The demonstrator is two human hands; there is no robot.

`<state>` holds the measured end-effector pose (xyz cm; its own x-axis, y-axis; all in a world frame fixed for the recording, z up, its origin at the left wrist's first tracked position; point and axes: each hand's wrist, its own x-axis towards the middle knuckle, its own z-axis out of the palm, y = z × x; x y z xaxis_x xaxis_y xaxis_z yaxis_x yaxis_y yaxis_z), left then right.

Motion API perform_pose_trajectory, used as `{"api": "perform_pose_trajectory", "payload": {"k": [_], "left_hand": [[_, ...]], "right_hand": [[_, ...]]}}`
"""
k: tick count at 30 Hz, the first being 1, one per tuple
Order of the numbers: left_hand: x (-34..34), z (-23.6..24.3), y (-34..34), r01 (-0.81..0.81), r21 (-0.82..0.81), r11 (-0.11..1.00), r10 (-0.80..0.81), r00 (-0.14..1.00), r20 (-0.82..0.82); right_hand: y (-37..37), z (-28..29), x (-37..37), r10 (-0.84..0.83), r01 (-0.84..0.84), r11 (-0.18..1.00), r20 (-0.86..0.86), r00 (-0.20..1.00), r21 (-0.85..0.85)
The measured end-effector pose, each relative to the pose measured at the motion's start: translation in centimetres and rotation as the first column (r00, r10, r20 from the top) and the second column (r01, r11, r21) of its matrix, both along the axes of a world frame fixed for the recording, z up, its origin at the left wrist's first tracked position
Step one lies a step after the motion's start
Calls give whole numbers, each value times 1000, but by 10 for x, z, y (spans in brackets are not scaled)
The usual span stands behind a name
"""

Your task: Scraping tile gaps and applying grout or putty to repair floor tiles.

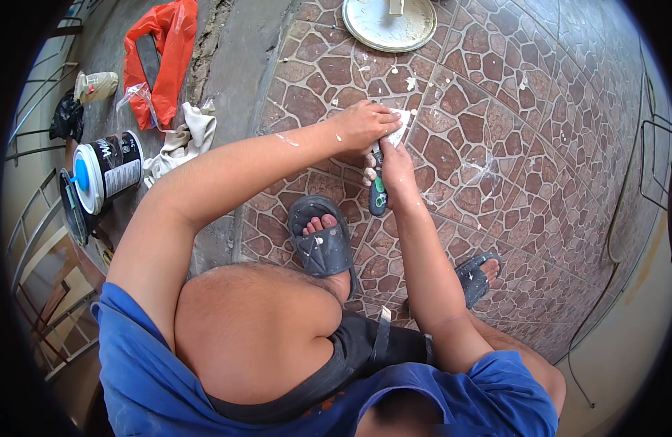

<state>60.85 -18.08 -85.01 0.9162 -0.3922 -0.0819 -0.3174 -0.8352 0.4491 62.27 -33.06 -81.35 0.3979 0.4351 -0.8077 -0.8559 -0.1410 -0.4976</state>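
Observation:
At the centre, my right hand [394, 169] grips the dark handle, with a green patch, of a putty knife [377, 191]; its fingertips are smeared with pale paste. Above it, my left hand [361, 125] has its fingers closed over the knife's white-coated blade [400, 120], whose far side is partly hidden. Both hands are over the patterned tile floor [467, 146], which is speckled with white bits. Pale flecks show on my left forearm. A second flat tool [384, 328] pokes up near the dark shorts at my lap.
At left on concrete lie a tipped white-and-black bucket [121, 164], crumpled cloth [172, 149], orange-red bag [168, 95], pale wrapped item [96, 86] and black bag [66, 116], beside metal railings. A round pale lid [365, 29] is ahead; a cable [611, 247] runs along the right wall.

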Motion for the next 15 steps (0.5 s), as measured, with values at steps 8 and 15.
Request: {"api": "perform_pose_trajectory", "payload": {"k": [8, 15], "left_hand": [[-1, 2, -10, 16, -10, 1000, -16, 1000, -1], [-3, 3, -22, -47, -5, 999, 47, 999, -27]], "right_hand": [[-12, -1, 3, 43, -43, 999, 71, 997, 5], [-22, 12, 13, 117, -111, 987, 50, 992, -114]]}}
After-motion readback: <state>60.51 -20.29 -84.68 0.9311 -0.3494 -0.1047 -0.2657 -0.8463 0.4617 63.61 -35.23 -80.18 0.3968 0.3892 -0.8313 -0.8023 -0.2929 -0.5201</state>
